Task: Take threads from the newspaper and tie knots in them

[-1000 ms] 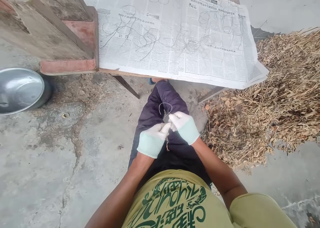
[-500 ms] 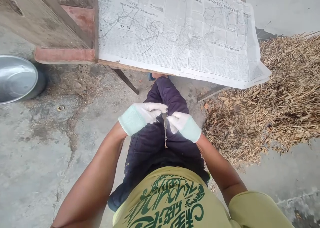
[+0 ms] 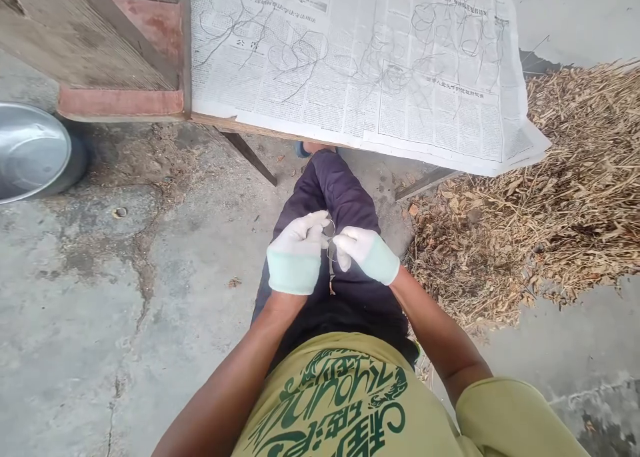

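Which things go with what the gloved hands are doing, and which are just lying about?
Seem to belong:
left hand and right hand
thin looped strand between them
similar strands, probably
newspaper under those

Seem to be just lying about:
metal basin
pile of dry stalks
red-edged wooden piece beside the newspaper

Cracked concrete floor (image 3: 75, 310), dried stalks (image 3: 575, 170) heaped right of a wooden desk (image 3: 215, 121) spread with newspaper (image 3: 330, 83), and a metal basin (image 3: 30, 150) to its left suggest a rural yard.
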Tool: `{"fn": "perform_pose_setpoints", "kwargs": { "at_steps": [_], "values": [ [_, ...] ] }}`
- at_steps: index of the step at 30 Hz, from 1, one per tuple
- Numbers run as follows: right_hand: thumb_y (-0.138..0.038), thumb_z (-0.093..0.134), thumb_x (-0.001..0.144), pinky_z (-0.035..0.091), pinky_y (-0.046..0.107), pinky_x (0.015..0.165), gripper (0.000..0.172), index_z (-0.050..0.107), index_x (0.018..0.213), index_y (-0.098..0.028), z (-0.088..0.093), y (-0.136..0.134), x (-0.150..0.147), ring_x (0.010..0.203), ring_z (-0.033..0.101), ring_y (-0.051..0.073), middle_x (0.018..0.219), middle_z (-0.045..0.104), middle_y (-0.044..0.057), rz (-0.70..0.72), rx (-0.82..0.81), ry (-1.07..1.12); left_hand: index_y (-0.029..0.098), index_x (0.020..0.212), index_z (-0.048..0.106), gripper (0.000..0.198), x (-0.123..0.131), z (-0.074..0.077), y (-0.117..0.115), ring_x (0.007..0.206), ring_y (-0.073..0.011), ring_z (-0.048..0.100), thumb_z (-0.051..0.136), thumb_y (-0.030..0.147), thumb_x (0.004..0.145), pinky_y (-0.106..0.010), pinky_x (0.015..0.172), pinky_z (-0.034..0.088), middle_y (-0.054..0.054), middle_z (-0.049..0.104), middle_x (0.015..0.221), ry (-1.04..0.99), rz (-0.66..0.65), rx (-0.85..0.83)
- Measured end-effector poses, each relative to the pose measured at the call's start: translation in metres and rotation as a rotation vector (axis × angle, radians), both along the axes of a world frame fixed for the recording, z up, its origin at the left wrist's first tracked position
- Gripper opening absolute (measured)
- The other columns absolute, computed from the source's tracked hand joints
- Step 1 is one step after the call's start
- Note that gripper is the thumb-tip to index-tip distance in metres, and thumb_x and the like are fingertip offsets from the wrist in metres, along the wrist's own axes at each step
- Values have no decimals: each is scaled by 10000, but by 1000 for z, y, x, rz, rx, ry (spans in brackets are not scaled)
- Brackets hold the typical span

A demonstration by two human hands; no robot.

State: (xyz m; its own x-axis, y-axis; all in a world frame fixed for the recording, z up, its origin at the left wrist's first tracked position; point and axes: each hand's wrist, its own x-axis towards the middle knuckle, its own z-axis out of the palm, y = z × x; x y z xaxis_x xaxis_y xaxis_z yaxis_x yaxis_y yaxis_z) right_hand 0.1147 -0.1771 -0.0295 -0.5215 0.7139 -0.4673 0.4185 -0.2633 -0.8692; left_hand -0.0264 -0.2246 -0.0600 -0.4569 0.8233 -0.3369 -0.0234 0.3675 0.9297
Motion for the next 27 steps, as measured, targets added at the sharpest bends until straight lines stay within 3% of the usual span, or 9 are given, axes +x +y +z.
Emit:
{"fn": "perform_pose_setpoints", "kwargs": {
  "at_steps": [4, 9, 11, 14, 17, 19, 23, 27],
  "values": [
    [-227, 495, 983, 470, 206, 675, 377, 493, 607, -198, -1, 1, 1, 566, 586, 99, 542, 602, -30, -12, 14, -1, 189, 1199, 728, 365, 9, 4, -3, 683, -127, 686, 587, 342, 899, -279, 750, 568, -61, 790, 1049, 68, 26, -26],
    [-245, 518, 986, 455, 212, 660, 389, 508, 601, -196, 0, 2, 5, 544, 559, 96, 523, 586, -36, -12, 17, -48, 158, 1326, 652, 555, -18, 21, 4, 810, -181, 738, 502, 554, 968, -332, 876, 573, -103, 775, 1148, 167, -156, -8],
    [-250, 526, 985, 451, 215, 659, 387, 517, 602, -195, 1, 3, 7, 546, 558, 96, 529, 587, -37, -1, 16, -63, 154, 1356, 632, 614, -33, 23, 8, 901, -213, 748, 461, 605, 977, -358, 932, 567, -120, 758, 1210, 217, -253, 16],
    [-245, 534, 979, 447, 217, 656, 378, 531, 604, -191, 2, 4, 8, 549, 560, 97, 539, 598, -34, 33, 16, -72, 184, 1375, 632, 620, -53, 19, 15, 1028, -250, 737, 480, 624, 966, -382, 1015, 541, -110, 751, 1241, 328, -531, 60],
    [-229, 527, 974, 451, 219, 667, 375, 532, 601, -189, 6, 6, 8, 560, 570, 100, 547, 607, -29, 63, 21, -65, 225, 1352, 660, 529, -68, 14, 21, 1222, -260, 662, 480, 565, 989, -382, 1117, 475, -86, 718, 1318, 506, -798, 219],
    [-219, 515, 972, 454, 220, 677, 382, 525, 592, -190, 9, 7, 8, 568, 575, 102, 549, 608, -25, 74, 27, -65, 237, 1354, 658, 467, -75, 13, 23, 1310, -250, 602, 505, 495, 996, -381, 1164, 432, -80, 659, 1410, 604, -906, 344],
    [-233, 485, 981, 466, 224, 705, 412, 506, 571, -194, 13, 9, 9, 587, 583, 108, 544, 606, -16, 99, 43, -55, 241, 1273, 701, 341, -82, 14, 25, 1328, -231, 583, 546, 343, 986, -386, 1156, 449, -89, 563, 1512, 698, -987, 499],
    [-258, 486, 983, 474, 228, 729, 434, 504, 554, -195, 13, 11, 10, 603, 597, 114, 546, 617, -7, 115, 39, -30, 234, 1017, 784, 293, -83, 19, 26, 1274, -246, 615, 494, 261, 991, -406, 1102, 487, -83, 627, 1434, 765, -1070, 473]
  ]
}}
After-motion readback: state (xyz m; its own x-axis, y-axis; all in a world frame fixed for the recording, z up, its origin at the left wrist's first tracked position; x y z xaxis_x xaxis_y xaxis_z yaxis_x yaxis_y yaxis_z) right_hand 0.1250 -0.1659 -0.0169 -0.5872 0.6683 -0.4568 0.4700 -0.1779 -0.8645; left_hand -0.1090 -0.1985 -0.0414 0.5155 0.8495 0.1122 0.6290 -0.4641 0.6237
